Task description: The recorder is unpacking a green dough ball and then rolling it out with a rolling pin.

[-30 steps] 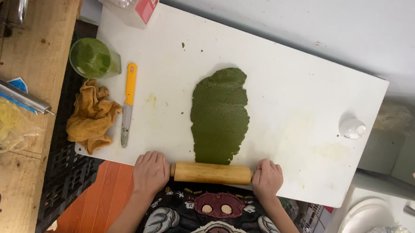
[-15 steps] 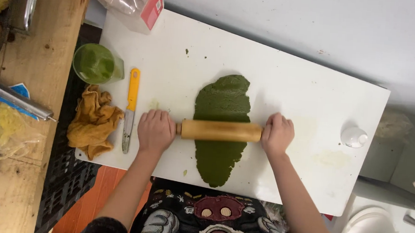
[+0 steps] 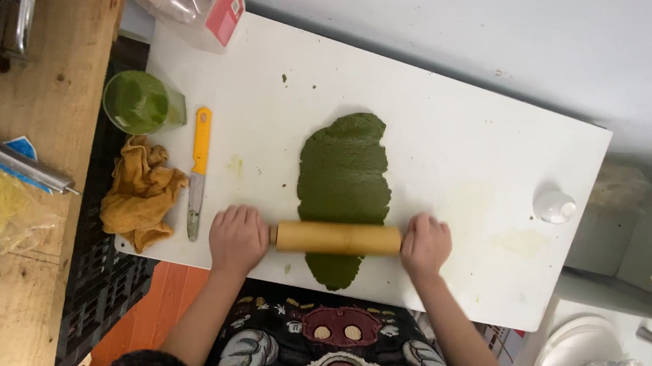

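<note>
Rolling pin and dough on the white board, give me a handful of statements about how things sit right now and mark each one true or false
1. The rolling pin lies across the near part of the green dough. True.
2. The left hand holds the knife. False: it rests on the pin's left end; the yellow-handled knife lies untouched on the board.
3. The right hand is on the pin's right end. True.
4. The dough is a round ball. False: it is a flattened, elongated sheet.
5. The green cup stands on the dough. False: it stands off the board's left edge, above a yellow cloth.
</note>
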